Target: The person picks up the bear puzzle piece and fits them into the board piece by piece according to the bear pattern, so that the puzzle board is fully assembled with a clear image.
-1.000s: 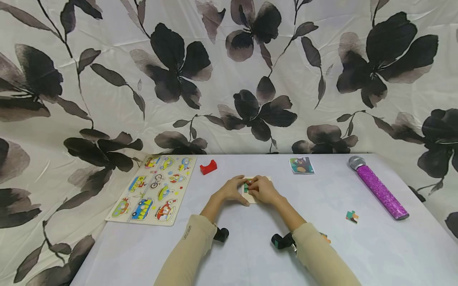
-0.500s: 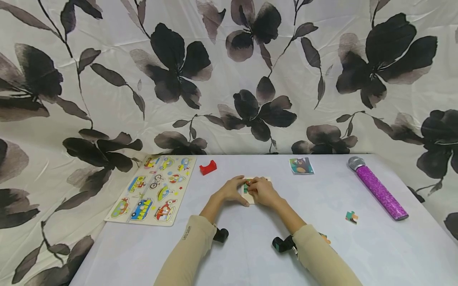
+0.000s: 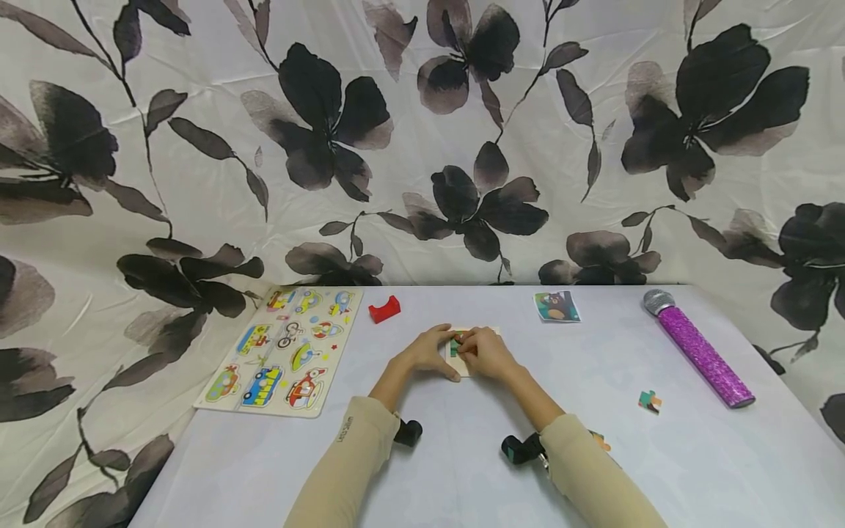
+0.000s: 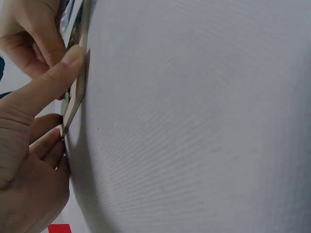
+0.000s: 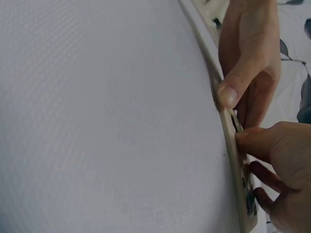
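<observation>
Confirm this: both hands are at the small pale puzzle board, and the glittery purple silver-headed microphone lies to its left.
Wrong side: the head view shows the glittery purple silver-headed microphone to the right of the small pale puzzle board. The left hand and right hand are indeed at the board.

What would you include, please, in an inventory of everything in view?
Floral cloth: one, white with dark flowers, behind
Table: one, white, centre
Vehicle puzzle board: one, multicoloured, left
Notched object: one, red, beside that board
Small puzzle board: one, cream with green, centre
Bear card: one, multicoloured, back right
Microphone: one, silver and purple, right
Loose puzzle pieces: two, multicoloured, right, one partly hidden
Wrist devices: two, black, at the wrists
Sleeves: two, beige, foreground
Left hand: one, bare, at the small puzzle board's left
Right hand: one, bare, at its right
</observation>
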The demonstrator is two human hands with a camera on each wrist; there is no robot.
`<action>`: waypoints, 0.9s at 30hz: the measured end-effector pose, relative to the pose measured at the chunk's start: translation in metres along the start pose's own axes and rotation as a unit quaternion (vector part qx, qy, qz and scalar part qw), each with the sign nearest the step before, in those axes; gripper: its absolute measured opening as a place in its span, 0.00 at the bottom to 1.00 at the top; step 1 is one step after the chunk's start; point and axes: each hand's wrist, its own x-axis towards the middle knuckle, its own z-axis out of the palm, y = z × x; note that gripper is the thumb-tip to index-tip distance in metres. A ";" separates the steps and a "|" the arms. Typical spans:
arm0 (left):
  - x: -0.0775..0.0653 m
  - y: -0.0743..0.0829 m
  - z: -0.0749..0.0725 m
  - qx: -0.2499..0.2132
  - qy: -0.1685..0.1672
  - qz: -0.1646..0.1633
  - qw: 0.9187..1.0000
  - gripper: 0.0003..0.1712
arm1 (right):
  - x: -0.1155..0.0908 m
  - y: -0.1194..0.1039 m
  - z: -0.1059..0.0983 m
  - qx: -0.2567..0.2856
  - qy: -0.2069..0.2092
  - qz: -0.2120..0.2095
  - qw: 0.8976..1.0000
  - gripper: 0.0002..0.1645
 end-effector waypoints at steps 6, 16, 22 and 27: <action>0.001 -0.001 0.003 0.019 0.003 0.007 1.000 0.35 | -0.002 0.004 -0.002 0.064 0.019 0.014 0.998 0.04; 0.004 0.003 0.008 0.054 0.058 0.018 0.997 0.24 | -0.005 0.007 -0.006 0.046 0.004 -0.068 0.997 0.04; 0.007 0.005 0.011 0.071 0.085 0.011 0.994 0.23 | -0.007 0.008 -0.009 0.053 -0.015 -0.016 0.998 0.09; 0.008 0.008 0.014 0.069 0.093 0.006 0.993 0.23 | -0.010 0.014 -0.008 0.073 0.024 0.030 0.997 0.14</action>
